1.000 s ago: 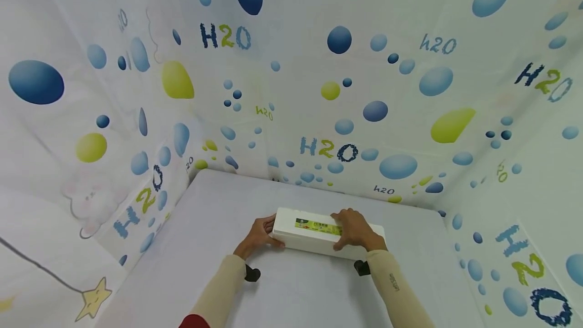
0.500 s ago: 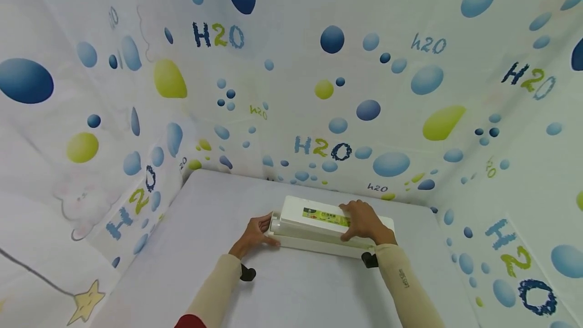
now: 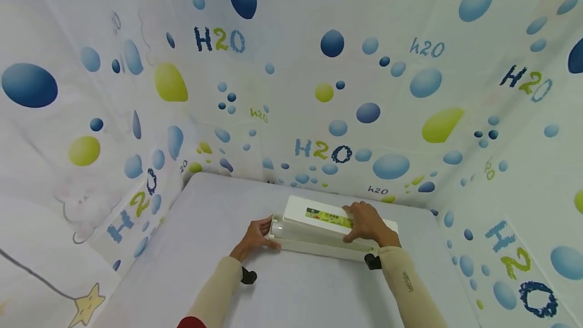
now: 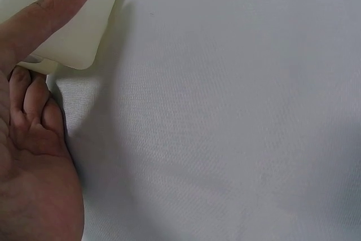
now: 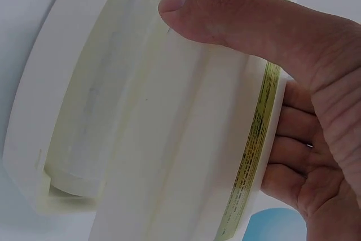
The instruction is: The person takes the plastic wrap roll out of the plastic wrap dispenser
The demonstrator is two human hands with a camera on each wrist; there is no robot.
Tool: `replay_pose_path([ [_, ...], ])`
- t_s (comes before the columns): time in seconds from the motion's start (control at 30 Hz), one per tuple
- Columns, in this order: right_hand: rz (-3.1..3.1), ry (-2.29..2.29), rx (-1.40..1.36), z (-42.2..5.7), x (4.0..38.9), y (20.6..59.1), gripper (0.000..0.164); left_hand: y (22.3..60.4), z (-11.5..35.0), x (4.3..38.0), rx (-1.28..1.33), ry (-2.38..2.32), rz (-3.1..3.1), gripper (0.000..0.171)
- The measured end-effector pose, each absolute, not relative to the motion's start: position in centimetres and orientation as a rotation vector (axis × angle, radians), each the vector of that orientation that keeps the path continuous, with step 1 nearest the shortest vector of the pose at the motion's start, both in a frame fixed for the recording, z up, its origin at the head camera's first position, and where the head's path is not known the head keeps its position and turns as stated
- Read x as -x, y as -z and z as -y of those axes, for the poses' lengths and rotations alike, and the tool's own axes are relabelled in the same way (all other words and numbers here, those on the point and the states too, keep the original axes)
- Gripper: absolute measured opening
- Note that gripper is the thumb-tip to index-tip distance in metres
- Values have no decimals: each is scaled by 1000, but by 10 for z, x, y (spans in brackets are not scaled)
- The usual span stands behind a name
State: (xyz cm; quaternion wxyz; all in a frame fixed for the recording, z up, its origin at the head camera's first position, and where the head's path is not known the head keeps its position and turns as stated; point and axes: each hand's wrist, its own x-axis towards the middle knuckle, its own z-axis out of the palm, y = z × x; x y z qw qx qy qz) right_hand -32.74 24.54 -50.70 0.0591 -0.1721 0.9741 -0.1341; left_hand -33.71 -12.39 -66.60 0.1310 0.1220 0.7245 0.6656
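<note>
A long white cling film dispenser stands on the table, its lid (image 3: 298, 211) tilted up from the base (image 3: 314, 250). At its left end shows the rounded end of a film roll (image 3: 279, 228) inside. My right hand (image 3: 368, 226) grips the lid from above, thumb on the near side and fingers on the far side. In the right wrist view the clear film roll (image 5: 96, 100) lies in the base beside the raised lid. My left hand (image 3: 252, 238) holds the base's left end; in the left wrist view its thumb lies along the base wall (image 4: 73, 46).
A white cloth covers the table (image 3: 300, 292). Behind it and at both sides hangs a white curtain (image 3: 291, 80) printed with blue and green drops. The dispenser's lid carries a green and yellow label (image 3: 328, 218).
The lid has swung up from the base, lifted by my right hand, and the roll inside came into view. My left hand has stayed at the left end.
</note>
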Motion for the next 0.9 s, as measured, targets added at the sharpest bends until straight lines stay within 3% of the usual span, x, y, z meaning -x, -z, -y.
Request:
replay_pose_path([
  [0.9,-2992,412,471,-254,320,503,93,665,126,330,-381,-1950,-2098,107],
])
